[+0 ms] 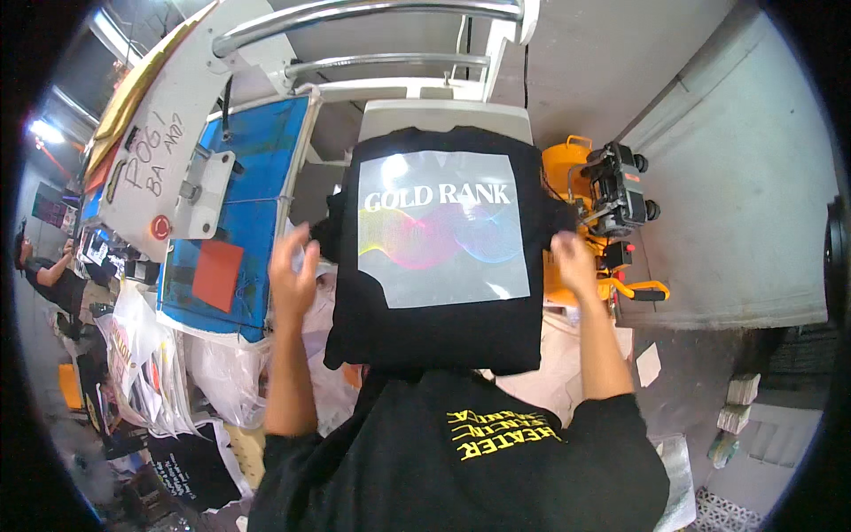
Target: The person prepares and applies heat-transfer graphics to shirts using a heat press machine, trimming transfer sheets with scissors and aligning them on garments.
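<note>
1 black shirt (434, 341), laid on a pale platen (448, 115) directly in front of the person, long axis running away from the body. On the shirt, 1 glossy sheet (452, 288), nearly square, showing white lettering and a multicoloured wave; lower left corner not visible.

2 bare hands, 1 to each side. Left hand (292, 270) — thumb and fingers apart, nothing seen between them, just beside the left sleeve (328, 238). Right hand (574, 262) — near the right sleeve (558, 217), too blurred to tell how far it is closed or whether it has cloth. The glossy sheet lies inward of both, between them; the right hand is nearer its edge.

Left of the platen: 1 blue bed (266, 129) bearing 1 red-orange piece (217, 275); 1 white machine panel (191, 97) with 1 red button (160, 227). Beyond: chrome rails (372, 16). Right: 1 orange-and-black machine (620, 191), then 1 grey panel (736, 186). Lower left: plastic bags (226, 377). Far left: 1 other person (53, 279).
</note>
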`<state>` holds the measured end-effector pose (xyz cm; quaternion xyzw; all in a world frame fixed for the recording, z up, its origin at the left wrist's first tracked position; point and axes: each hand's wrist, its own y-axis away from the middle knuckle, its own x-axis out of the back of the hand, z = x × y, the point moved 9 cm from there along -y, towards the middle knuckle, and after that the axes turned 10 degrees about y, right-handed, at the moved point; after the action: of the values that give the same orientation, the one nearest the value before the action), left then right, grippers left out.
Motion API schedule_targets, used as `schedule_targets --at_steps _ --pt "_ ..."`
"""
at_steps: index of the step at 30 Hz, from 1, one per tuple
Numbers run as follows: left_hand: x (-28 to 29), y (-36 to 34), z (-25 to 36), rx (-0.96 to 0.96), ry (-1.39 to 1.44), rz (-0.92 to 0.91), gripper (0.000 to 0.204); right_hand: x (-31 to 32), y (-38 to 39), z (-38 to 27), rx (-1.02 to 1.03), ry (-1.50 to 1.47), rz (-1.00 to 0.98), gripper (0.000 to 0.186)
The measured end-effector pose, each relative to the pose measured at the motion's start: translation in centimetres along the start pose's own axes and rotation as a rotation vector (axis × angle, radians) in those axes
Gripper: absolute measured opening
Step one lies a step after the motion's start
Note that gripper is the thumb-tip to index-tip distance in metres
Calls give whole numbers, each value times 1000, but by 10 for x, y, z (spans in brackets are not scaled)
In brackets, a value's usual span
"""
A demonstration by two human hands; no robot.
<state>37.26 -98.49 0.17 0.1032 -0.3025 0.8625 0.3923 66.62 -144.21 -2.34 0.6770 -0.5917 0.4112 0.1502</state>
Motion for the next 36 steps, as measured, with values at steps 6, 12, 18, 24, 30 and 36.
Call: schedule_targets --at_steps 6,12,18,24,30,36 --pt "-40 203 -128 1293 783 44 53 -104 180 90 -964 -1004 -508 59" --pt "10 141 -79 672 -49 81 39 -63 169 88 -838 -556 -523 11" --pt "32 138 -41 516 -354 40 29 -12 183 55 -778 -812 -314 11" --pt "27 138 -25 586 -498 -284 20 0 237 70 -925 -736 -434 12" --pt "34 24 130 -114 -161 -392 28 -2 145 13 -360 386 -245 20" --pt "224 -173 217 -425 -528 153 22 -64 61 -136 294 209 -47 17"
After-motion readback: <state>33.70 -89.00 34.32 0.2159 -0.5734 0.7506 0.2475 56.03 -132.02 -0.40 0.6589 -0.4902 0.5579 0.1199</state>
